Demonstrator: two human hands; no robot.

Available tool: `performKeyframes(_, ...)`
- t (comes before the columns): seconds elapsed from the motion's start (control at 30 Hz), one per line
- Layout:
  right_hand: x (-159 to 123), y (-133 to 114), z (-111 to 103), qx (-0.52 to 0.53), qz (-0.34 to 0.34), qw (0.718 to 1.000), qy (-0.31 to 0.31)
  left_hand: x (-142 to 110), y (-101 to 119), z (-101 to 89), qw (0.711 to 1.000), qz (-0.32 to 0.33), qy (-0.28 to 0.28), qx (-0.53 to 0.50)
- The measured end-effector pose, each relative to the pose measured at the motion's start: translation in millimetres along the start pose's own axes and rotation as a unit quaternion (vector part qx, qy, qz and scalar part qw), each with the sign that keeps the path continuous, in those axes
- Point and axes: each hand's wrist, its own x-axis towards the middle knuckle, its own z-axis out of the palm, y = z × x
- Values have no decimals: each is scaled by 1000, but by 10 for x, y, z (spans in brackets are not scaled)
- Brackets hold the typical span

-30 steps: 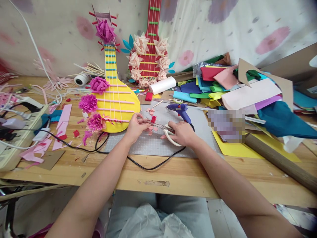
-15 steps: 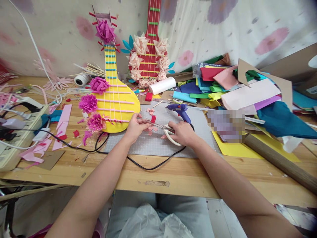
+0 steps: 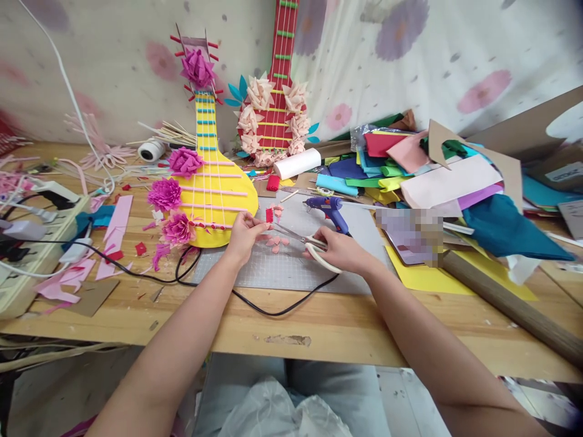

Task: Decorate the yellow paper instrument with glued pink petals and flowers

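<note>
Between the closed fingers of my left hand is a small red paper piece with a fringed edge. My right hand grips a pair of scissors with cream handles, its blades pointing left towards the red paper. Below the blades, peach paper petals lie on a grey cutting mat. Just left of my left hand stands a yellow paper lute with pink and magenta paper flowers. Behind my right hand a blue glue gun rests on the mat.
A red lute with peach flowers leans at the back. Coloured paper is heaped on the right, near a brown roll. A power strip stands at left; a black cable crosses the table's front.
The red fringed paper has come up and left, away from the scissor blades, in my left hand. My right hand has shifted slightly down and left with the scissors. The camera view has moved a little.
</note>
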Motion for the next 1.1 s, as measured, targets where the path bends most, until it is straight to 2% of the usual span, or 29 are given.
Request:
performKeyframes(0.13, 13, -31, -36, 38, 23, 999, -7, 4, 32, -1, 1000, -4, 25, -15)
performKeyframes(0.27, 75, -80, 1, -13, 50, 998, 26, 5, 41, -11, 999, 0, 35, -19)
performKeyframes(0.43, 211, -157, 60, -104, 88, 990, 45, -40, 40, 2, 1000, -7, -1, -9)
performKeyframes(0.57, 265, -209, 29, -139, 82, 986, 42, -80, 20, 29, 999, -22, -37, 33)
performKeyframes(0.63, 257, -250, -11, -136, 68, 986, 62, -84, -7, 36, 997, -24, -51, 56)
performKeyframes(0.7, 242, -308, -51, -75, 30, 992, 100, -79, -48, 35, 995, -18, -66, 77)
performKeyframes(0.77, 239, -379, -75, 40, -42, 991, 122, -69, -97, 24, 990, 8, -85, 112)
performKeyframes(0.83, 256, -448, -76, 149, -121, 975, 110, -63, -144, 6, 981, 46, -106, 155)
performKeyframes(0.9, 290, -497, -56, 198, -166, 962, 87, -63, -177, -10, 973, 70, -127, 181)
performKeyframes(1.03, 387, -506, 18, 231, -148, 959, 72, -75, -167, -16, 972, 68, -137, 181)
performKeyframes(1.1, 442, -481, 72, 307, -121, 939, 95, -83, -132, 0, 978, 61, -123, 160)
